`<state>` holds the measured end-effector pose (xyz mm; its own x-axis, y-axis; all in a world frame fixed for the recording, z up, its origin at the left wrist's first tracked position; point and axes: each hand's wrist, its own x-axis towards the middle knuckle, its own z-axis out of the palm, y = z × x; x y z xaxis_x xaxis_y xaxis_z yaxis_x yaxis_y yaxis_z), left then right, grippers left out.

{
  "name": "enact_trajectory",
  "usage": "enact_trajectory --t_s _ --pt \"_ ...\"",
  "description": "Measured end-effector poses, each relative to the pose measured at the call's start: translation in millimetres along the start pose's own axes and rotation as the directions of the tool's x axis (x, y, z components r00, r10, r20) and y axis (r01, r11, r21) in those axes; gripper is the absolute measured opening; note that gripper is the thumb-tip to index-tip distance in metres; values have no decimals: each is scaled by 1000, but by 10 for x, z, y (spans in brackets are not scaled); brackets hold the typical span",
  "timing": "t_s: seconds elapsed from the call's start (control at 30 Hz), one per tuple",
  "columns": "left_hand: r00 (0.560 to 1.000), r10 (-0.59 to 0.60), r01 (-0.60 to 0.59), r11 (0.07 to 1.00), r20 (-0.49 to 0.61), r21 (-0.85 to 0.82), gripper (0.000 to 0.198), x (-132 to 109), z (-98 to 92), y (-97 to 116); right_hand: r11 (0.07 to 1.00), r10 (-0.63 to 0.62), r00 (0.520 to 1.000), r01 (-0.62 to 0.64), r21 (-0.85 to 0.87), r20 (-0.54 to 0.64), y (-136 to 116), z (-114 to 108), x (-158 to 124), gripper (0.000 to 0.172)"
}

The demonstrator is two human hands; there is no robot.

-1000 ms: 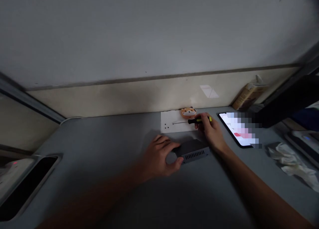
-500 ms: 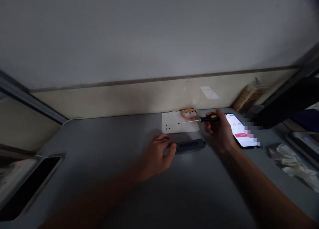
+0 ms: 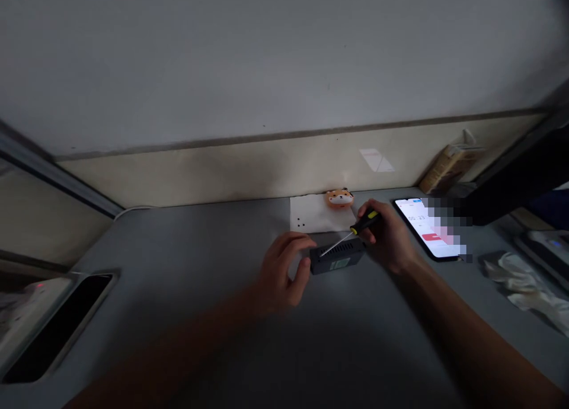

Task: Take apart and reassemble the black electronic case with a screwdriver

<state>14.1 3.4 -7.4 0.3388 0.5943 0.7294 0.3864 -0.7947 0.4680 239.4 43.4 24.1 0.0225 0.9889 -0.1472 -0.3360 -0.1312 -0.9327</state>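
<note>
My right hand (image 3: 391,234) is closed around the black and yellow handle of a screwdriver (image 3: 340,243). The screwdriver's tip meets the left part of a dark, slotted box (image 3: 341,256) with a pale label on its near side. A small dark spot shows at the tip, too small to make out. At the box's left end is my left hand (image 3: 284,272), index finger at the top corner and thumb beside the lower edge. Behind the box lies a white paper sheet (image 3: 315,216) with three small black screws (image 3: 301,223).
An orange animal-face case (image 3: 340,198) sits on the paper's back edge. A lit phone (image 3: 415,225) lies right of my right hand, with crumpled wrapping (image 3: 528,281) farther right. A carton (image 3: 451,167) leans by the wall. A dark-screened device (image 3: 57,329) is at left.
The screwdriver tip has moved from a small dark piece on the paper to the box. That piece no longer shows on the paper. The box now shows its label, and my left hand has shifted slightly.
</note>
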Motion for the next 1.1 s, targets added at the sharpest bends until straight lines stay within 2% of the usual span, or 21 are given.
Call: enact_trajectory --t_s 0.07,0.17,0.5,0.83,1.1 --pt "998 63 -63 998 -23 -1 22 -10 3 7 1000 -3 1000 3 -21 9 9 3 -2 34" --pt "995 97 -96 995 -16 7 22 -13 6 12 999 -17 1000 18 -43 17 20 2 2 33" --pt "995 89 -92 994 49 61 17 -15 -17 19 996 -36 999 38 -82 21 24 -23 17 31" --pt "998 59 -58 996 -3 71 17 -7 22 39 998 -38 999 39 -39 20 20 -11 8 32" --pt "997 76 -75 995 -11 72 18 -1 29 36 1000 -25 1000 25 -12 13 19 -14 9 33"
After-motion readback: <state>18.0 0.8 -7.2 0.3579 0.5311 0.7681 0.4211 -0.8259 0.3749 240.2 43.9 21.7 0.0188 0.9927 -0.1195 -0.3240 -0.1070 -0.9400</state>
